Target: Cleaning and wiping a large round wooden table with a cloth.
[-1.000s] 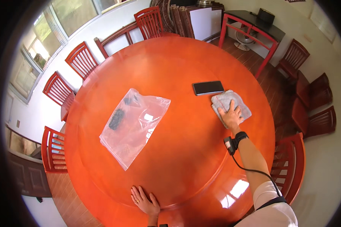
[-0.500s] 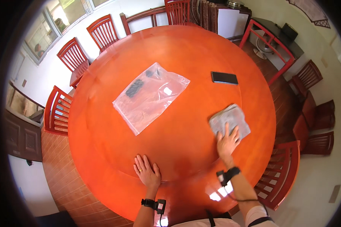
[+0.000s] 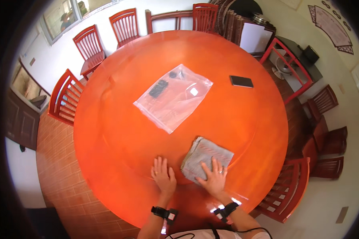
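A folded grey cloth [image 3: 206,154] with faint reddish marks lies on the round, glossy orange-red table [image 3: 119,175], close to its near side. My right hand [image 3: 214,178] rests on the cloth's near part with its fingers spread. Just left of the cloth, my left hand [image 3: 164,177] is on the tabletop, fingers stretched out and holding nothing. Beyond both hands lies a clear plastic bag [image 3: 175,99] with small dark items and a white patch showing at it. A dark phone [image 3: 241,81] lies flat farther off to the right.
Red wooden chairs stand around the table, one close at the right [image 3: 285,189] and another at the left [image 3: 66,97]. A small fan [image 3: 283,65] stands by a side table at the far right. Each wrist wears a black strap with a small cabled device.
My right hand has slid the cloth left and toward me, nearer my left hand. The left hand has shifted slightly. My view has turned a little, shifting the surroundings.
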A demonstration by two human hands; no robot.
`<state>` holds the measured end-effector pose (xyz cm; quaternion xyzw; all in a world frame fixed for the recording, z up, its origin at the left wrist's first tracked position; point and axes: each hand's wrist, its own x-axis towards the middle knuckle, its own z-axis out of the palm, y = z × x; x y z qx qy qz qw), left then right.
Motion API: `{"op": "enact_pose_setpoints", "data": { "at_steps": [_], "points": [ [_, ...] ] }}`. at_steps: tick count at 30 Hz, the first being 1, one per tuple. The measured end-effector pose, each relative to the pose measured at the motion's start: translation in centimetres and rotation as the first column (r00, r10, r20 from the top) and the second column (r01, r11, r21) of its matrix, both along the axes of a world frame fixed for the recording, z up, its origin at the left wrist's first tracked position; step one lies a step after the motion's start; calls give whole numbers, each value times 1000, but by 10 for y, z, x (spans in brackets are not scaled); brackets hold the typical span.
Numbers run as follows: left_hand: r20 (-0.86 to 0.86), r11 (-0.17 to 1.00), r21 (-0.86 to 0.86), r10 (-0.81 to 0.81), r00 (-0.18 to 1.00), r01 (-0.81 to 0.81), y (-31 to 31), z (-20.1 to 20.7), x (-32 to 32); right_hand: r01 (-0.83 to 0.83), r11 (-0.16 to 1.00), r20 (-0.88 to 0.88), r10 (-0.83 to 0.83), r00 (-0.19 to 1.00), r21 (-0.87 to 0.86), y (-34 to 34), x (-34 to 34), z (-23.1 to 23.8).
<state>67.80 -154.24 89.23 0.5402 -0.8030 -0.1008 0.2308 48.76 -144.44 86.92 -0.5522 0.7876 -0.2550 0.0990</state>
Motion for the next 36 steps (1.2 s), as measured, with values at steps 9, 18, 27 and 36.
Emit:
{"op": "enact_pose_setpoints", "data": {
  "at_steps": [9,18,27,36],
  "points": [
    [214,903,-318,365,906,-288,-88,13,155,28,997,-99,-21,995,70,-2,-20,-27],
    [139,909,-292,349,927,-298,-68,-24,211,199,967,-81,-188,979,158,-15,-22,-62],
    [83,877,-286,423,902,-385,-18,-40,154,294,940,-80,-284,956,175,-12,-50,-84],
    [112,840,-265,514,851,-473,7,-33,50,341,931,-131,-325,937,130,-20,-16,-53]
  ]
}}
